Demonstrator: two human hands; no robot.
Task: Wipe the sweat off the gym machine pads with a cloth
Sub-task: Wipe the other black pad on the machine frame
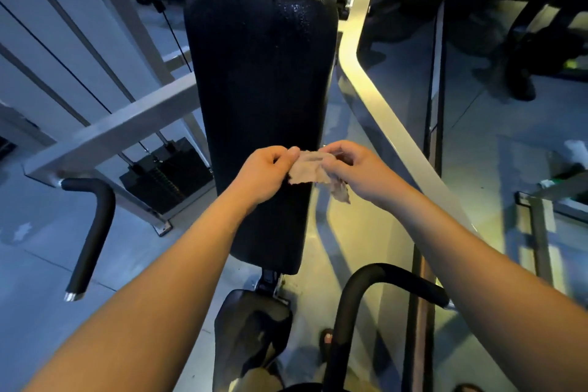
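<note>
Black back pad (257, 99) behind — cloth (310, 170) pinched between left hand (265, 173) and right hand (353, 170).

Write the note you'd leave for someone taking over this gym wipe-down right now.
Left hand: pinches the cloth at its left edge.
Right hand: grips its right end.
Cloth: stretched between both hands, in front of the lower back pad; contact unclear.
Done: nothing certain; specks glisten near the back pad's top.
Left: wipe the back pad, then the seat pad below.

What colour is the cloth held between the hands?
A pale pinkish beige; the cloth shows best in the head view, against the black back pad.
</note>
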